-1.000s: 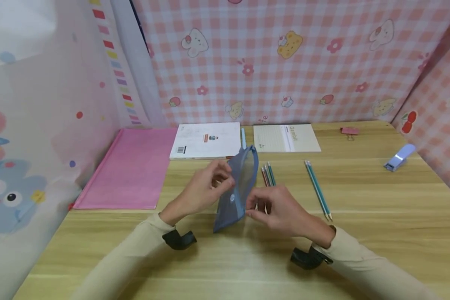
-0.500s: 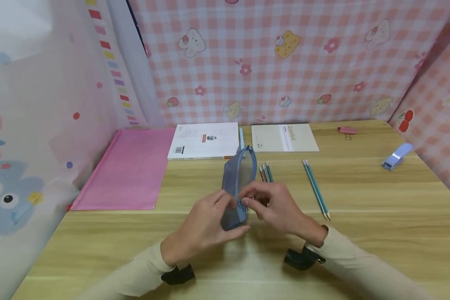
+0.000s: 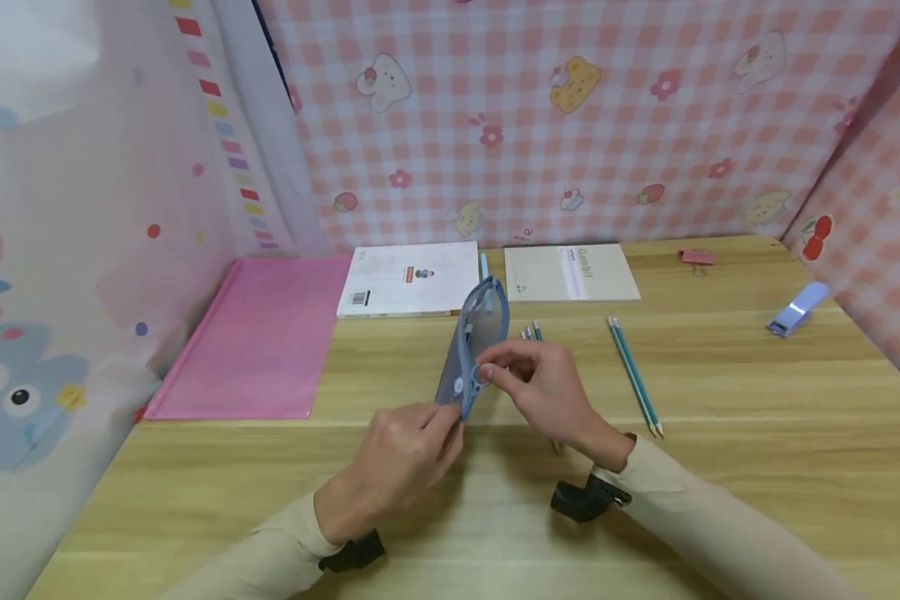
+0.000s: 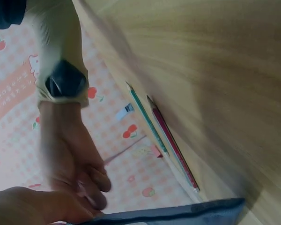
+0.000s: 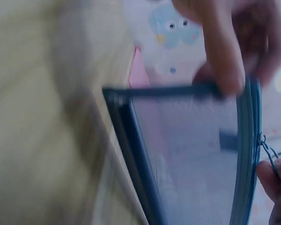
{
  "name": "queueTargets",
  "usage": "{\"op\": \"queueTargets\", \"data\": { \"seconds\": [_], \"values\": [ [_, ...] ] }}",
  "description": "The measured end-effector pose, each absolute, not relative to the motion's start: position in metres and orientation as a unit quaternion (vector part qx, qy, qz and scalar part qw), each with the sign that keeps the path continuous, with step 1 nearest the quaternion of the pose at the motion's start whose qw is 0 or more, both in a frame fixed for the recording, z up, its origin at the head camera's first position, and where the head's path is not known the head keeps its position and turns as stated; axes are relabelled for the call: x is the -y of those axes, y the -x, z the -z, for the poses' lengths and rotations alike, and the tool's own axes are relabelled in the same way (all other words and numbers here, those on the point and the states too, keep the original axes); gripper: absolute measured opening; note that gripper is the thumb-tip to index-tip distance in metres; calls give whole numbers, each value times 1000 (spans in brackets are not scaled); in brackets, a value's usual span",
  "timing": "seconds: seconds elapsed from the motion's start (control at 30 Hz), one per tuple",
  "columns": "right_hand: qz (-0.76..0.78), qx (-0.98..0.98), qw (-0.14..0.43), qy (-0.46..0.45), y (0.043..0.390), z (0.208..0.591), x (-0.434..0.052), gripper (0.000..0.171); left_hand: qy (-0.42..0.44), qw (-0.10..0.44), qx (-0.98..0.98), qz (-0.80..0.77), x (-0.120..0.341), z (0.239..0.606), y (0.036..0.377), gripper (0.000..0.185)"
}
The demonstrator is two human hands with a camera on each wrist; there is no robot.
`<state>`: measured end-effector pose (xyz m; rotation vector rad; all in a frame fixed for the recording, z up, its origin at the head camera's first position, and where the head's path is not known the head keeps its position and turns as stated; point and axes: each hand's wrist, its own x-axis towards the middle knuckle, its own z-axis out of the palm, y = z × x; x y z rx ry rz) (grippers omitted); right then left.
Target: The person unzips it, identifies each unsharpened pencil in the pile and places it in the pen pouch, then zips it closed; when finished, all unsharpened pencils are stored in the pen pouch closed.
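Observation:
A blue mesh zipper pouch [image 3: 453, 367] is held up over the table, its top gaping toward the far end. My left hand [image 3: 397, 458] pinches the pouch's near top corner between thumb and fingers. With thumb and forefinger, my right hand [image 3: 543, 387] holds the ring-shaped zipper pull [image 5: 273, 158] at the near part of the zipper. Through the mesh in the right wrist view, a dark blue strip [image 5: 140, 164] runs along the pouch's lower edge. Several pencils [image 3: 536, 331] lie partly hidden behind my right hand.
Two green pencils [image 3: 634, 375] lie to the right. Along the back are a pink folder [image 3: 258, 333], a white book [image 3: 412, 279], a light blue stick-like item [image 3: 484, 265], a notepad [image 3: 536, 275] and a pink binder clip [image 3: 697, 257]. A lavender stapler-like item [image 3: 797, 310] stands far right.
My left hand has moved from the pouch's left side to its near corner and grips it. My right hand has taken the zipper pull and moved it slightly forward; the pouch has tilted.

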<state>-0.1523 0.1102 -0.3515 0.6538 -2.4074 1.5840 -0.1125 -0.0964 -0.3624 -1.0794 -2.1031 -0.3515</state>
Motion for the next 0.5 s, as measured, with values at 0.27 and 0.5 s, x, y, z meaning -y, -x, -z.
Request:
{"op": "queueTargets", "data": {
  "seconds": [0.27, 0.5],
  "values": [
    [-470, 832, 220, -195, 192, 355, -122, 7, 457, 403, 784, 120, 112, 357, 105, 29],
    [-420, 840, 301, -165, 216, 357, -144, 7, 456, 410, 785, 83, 127, 360, 103, 34]
  ]
}}
